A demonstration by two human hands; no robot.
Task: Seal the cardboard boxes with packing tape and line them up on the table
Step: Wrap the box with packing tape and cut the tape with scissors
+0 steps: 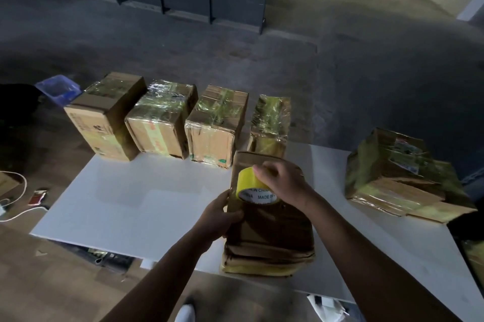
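Along the far edge of the white tabletop (157,201) four taped boxes (162,122) stand in a row, nearly side by side. Nearer me, my left hand (218,214) is closed around the left edge of the box I am sealing (269,232), steadying it. My right hand (284,185) grips the yellow tape roll (255,186), pressed against the box's top. I judge this is the taping step, with the strip just started. Next I need to draw the roll toward me along the seam while my left hand holds firm. Far right, a battered taped box (400,177) sits apart from the row.
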